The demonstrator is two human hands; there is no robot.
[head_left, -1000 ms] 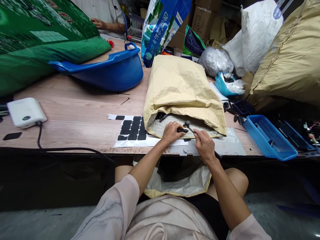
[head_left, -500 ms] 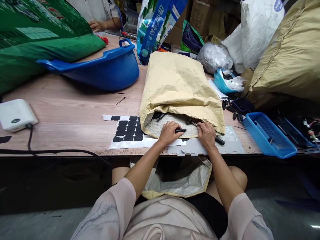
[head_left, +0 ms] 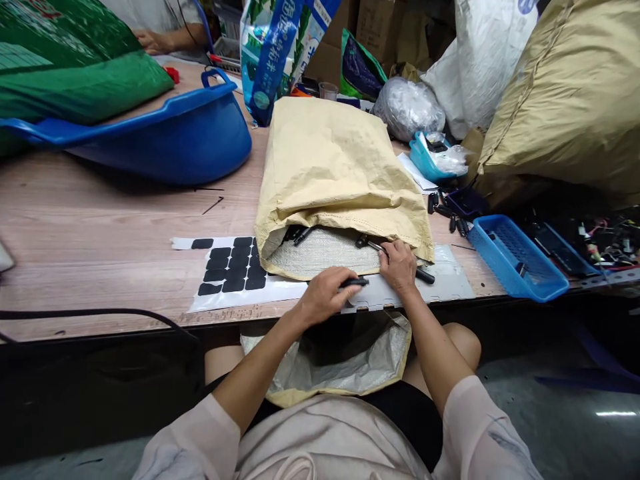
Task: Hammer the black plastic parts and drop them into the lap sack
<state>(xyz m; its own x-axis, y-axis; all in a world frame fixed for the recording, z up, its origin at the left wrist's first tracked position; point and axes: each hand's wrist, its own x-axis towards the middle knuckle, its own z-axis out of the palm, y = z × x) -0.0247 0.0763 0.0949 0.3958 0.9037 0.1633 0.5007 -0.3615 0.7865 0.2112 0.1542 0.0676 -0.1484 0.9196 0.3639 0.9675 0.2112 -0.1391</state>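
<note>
My left hand (head_left: 324, 296) grips a small black stick-shaped part (head_left: 356, 283) near the table's front edge, over a grey sheet (head_left: 440, 285). My right hand (head_left: 399, 266) rests at the mouth of a tan paper sack (head_left: 334, 160) and holds a black-handled tool (head_left: 423, 275) whose metal tip points into the sack. Several more black parts (head_left: 299, 234) lie inside the sack's opening. A white sheet with black square pads (head_left: 231, 269) lies just left of the sack. An open bag (head_left: 345, 357) sits in my lap under the table edge.
A blue basin (head_left: 165, 137) and a green sack (head_left: 75, 67) sit at the back left, another person's hand (head_left: 150, 41) behind them. A blue basket (head_left: 515, 257) lies to the right beside loose black parts (head_left: 445, 210). Big tan (head_left: 570, 107) and white (head_left: 480, 60) sacks fill the back right. A black cable (head_left: 100, 313) runs along the front edge.
My left hand has drawn back from the sack's mouth toward the table edge with the black part. My right hand moved forward to the sack's mouth. The view shifted right.
</note>
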